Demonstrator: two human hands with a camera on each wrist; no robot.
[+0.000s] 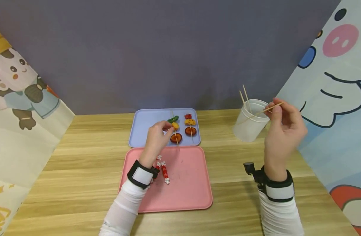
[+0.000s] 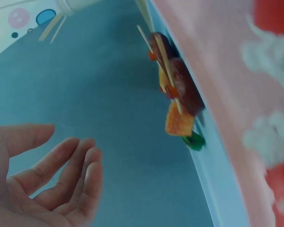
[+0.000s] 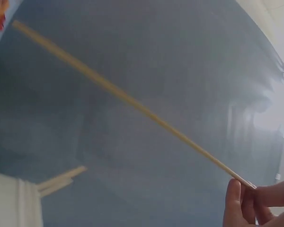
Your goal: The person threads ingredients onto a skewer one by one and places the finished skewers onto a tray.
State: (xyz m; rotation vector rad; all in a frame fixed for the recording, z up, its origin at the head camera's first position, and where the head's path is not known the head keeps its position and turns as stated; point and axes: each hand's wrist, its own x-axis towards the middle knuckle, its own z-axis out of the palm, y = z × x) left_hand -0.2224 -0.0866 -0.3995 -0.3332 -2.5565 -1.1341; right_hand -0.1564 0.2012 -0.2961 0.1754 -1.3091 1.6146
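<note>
My right hand (image 1: 283, 132) is raised beside the white cup and pinches a thin wooden skewer (image 3: 151, 115) by one end; the stick slants down to the left, bare along its visible length. My left hand (image 2: 52, 187), fingers loosely bent with nothing between them, hovers over the front of the blue tray (image 1: 142, 126). Nearest to it lies a loaded skewer with a green piece (image 1: 173, 119), a yellow chunk (image 1: 175, 126) and a brown round slice (image 1: 176, 138). Alongside lies a second loaded skewer, carrying a red piece (image 1: 188, 116), a yellow piece (image 1: 190, 122) and a brown slice (image 1: 190, 131).
A pink tray (image 1: 192, 186) adjoins the blue one in front, with several red pieces with white ends (image 1: 164, 172) on it, partly hidden by my left arm. The white cup (image 1: 248, 127) at the right holds upright sticks (image 1: 247, 96). A grey wall (image 1: 168, 59) stands behind.
</note>
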